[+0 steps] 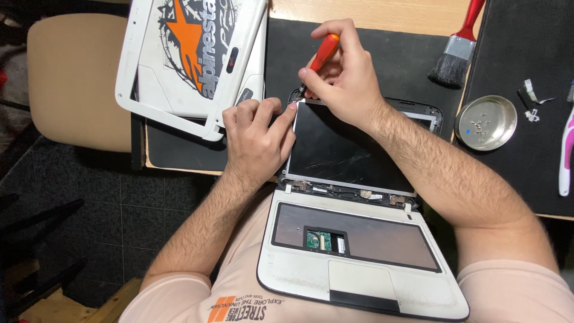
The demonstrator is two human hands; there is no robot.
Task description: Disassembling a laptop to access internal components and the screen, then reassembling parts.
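Observation:
A small white laptop (359, 281) lies open between my lap and the desk, its keyboard removed and a green circuit board showing in the bay. Its bare dark screen panel (347, 149) lies flat on a black mat. My right hand (344, 75) grips a red-orange screwdriver (324, 52), tip down at the panel's top left corner. My left hand (257, 134) rests on the panel's left edge, index finger pressing that same corner.
A white screen bezel and lid with an orange star sticker (191, 54) lie at the left on the mat. A round metal dish (485, 122) holds several small screws. A red-handled brush (457, 54), small white parts (532, 101) and a pink-white tool (566, 155) lie at the right. A beige chair (72, 78) stands left.

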